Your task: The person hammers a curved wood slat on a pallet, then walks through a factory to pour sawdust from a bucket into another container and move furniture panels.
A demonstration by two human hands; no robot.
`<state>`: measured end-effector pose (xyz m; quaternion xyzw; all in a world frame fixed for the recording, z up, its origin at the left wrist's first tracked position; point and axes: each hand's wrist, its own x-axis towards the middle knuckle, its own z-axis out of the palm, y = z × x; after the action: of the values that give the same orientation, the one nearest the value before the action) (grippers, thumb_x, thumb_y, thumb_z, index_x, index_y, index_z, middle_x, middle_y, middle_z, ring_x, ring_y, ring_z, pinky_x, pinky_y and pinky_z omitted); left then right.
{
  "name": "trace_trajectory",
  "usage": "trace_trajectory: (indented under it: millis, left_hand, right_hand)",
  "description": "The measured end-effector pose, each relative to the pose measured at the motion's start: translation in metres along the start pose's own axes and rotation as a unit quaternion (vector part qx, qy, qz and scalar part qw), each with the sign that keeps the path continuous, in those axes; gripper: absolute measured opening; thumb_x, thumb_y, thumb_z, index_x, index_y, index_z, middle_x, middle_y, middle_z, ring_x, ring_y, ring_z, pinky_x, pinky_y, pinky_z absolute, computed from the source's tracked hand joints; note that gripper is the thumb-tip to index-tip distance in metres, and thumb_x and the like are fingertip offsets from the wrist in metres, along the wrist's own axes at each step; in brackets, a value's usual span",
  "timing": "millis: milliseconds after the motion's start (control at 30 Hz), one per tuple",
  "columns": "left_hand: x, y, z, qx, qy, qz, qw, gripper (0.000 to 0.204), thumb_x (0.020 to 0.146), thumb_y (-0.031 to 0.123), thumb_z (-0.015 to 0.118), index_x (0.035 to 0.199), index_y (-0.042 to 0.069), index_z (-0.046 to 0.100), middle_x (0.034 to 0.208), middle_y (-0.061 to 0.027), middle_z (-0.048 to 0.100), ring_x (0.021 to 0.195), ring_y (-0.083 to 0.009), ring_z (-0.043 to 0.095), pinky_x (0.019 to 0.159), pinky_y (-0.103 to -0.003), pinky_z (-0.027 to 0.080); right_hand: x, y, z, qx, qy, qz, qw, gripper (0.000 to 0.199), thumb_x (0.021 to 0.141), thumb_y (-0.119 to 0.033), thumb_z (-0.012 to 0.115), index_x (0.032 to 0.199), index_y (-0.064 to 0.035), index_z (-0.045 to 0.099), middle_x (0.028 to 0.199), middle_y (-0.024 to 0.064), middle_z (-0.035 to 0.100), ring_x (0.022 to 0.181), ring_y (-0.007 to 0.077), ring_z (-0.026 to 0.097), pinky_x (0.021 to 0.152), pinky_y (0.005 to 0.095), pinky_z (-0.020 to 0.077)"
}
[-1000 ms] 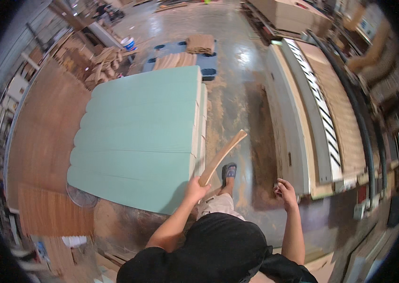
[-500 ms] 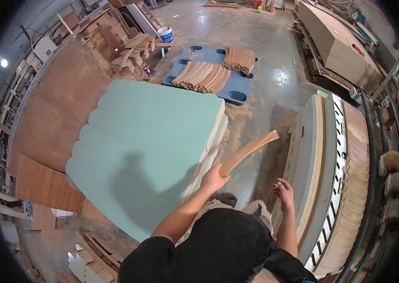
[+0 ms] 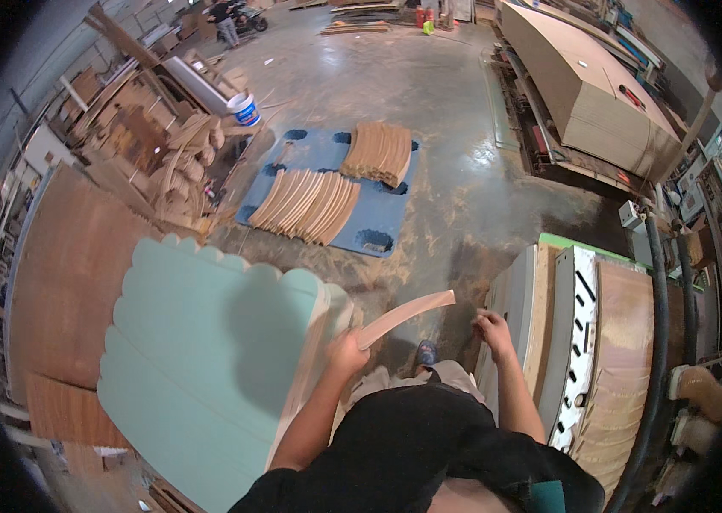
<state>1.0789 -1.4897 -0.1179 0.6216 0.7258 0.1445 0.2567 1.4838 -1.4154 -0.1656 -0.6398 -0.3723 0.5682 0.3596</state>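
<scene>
My left hand [image 3: 346,351] grips one end of a curved strip of light wood [image 3: 407,313], which points up and to the right over the floor. My right hand [image 3: 493,328] hangs at my side with loosely curled fingers and holds nothing; it is close to the edge of a grey machine table [image 3: 516,299]. A stack of pale green scalloped panels [image 3: 207,359] stands just left of my left hand. Ahead on the floor, a blue pallet [image 3: 378,232] carries two piles of curved wood strips [image 3: 308,205].
Brown plywood sheets [image 3: 70,274] lie at the left. A heap of wood offcuts [image 3: 175,162] and a white bucket [image 3: 245,109] are at the far left. A large beige machine [image 3: 592,94] stands at the far right. Black hoses [image 3: 660,308] run along the right.
My view has swung toward the blue pallet, which is now nearer and more central. The green stack has shifted left and down. The strip stays in my left hand.
</scene>
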Motion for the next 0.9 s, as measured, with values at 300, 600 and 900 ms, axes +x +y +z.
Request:
trace_trajectory:
  millis: [300, 600, 900]
  left_hand:
    - [0.202, 0.069, -0.013, -0.052, 0.029, -0.2, 0.978, 0.045, 0.078, 0.029, 0.074, 0.12, 0.011, 0.069, 0.111, -0.0183, 0.073, 0.105, -0.0409, 0.069, 0.089, -0.051, 0.054]
    - [0.483, 0.039, 0.042, -0.149, 0.01, -0.359, 0.921, 0.049, 0.074, 0.031, 0.081, 0.11, -0.001, 0.07, 0.097, -0.0218, 0.074, 0.082, -0.0356, 0.075, 0.069, -0.046, 0.059]
    - [0.803, 0.137, 0.034, -0.364, -0.011, -0.279, 0.889, 0.033, 0.08, 0.016, 0.082, 0.102, -0.005, 0.069, 0.086, -0.0093, 0.07, 0.072, -0.0215, 0.064, 0.066, -0.04, 0.051]
  right_hand:
    - [0.257, -0.21, -0.003, -0.028, -0.069, -0.067, 0.995, 0.033, 0.101, -0.023, 0.064, 0.127, -0.0027, 0.066, 0.099, 0.0038, 0.071, 0.087, 0.0148, 0.065, 0.077, 0.0305, 0.0507]
    - [0.488, -0.132, -0.096, -0.345, -0.049, 0.096, 0.932, 0.044, 0.089, -0.017, 0.064, 0.128, 0.0048, 0.068, 0.091, 0.0125, 0.074, 0.081, 0.0183, 0.067, 0.07, 0.0345, 0.054]
    - [0.556, -0.119, -0.192, 0.027, 0.268, 0.345, 0.899, 0.029, 0.092, -0.017, 0.065, 0.118, -0.0047, 0.067, 0.084, 0.0126, 0.071, 0.065, 0.0228, 0.067, 0.052, 0.0376, 0.0477]
